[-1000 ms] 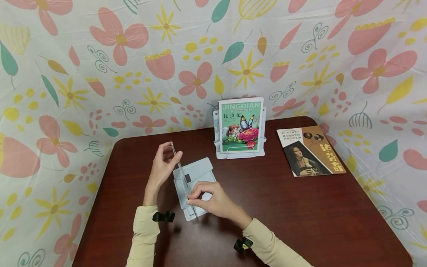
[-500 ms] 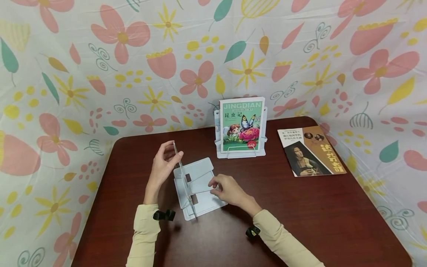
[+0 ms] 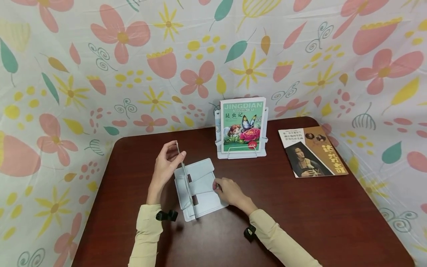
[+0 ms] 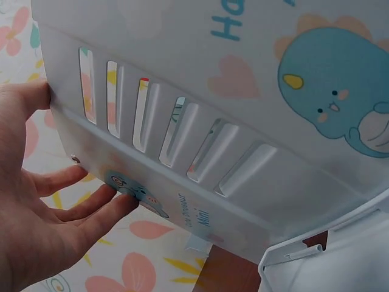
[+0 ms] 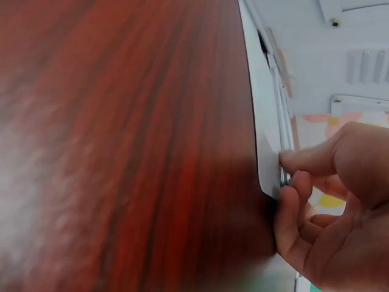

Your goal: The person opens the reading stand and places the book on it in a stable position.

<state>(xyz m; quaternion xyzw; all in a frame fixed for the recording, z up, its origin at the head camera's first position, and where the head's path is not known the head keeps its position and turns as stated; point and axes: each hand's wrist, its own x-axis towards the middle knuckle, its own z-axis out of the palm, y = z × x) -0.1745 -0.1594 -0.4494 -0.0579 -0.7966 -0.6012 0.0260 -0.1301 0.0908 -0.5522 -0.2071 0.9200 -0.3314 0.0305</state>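
A pale folding book stand (image 3: 203, 185) lies on the table with one panel (image 4: 152, 79) raised upright at its left. That panel bears slots, lettering and a blue dinosaur print in the left wrist view. My left hand (image 3: 164, 165) holds the panel's upper edge between thumb and fingers. At the right side of the base, my right hand (image 3: 231, 191) has thumb and curled fingers at the stand's edge. In the right wrist view the right fingertips (image 5: 293, 159) pinch a thin part low along the base (image 5: 264, 134).
Behind, a second book stand (image 3: 264, 146) supports a green children's book (image 3: 241, 126) with a wire holder across its front. Farther right, a brown and white book (image 3: 311, 152) lies flat on the dark wooden table (image 3: 283, 207). Flower-patterned cloth (image 3: 197, 44) surrounds the table.
The right hand has left the upright panel's lower part and moved right to the base's right edge, where it now pinches. The left hand keeps holding the panel, shifted slightly right.
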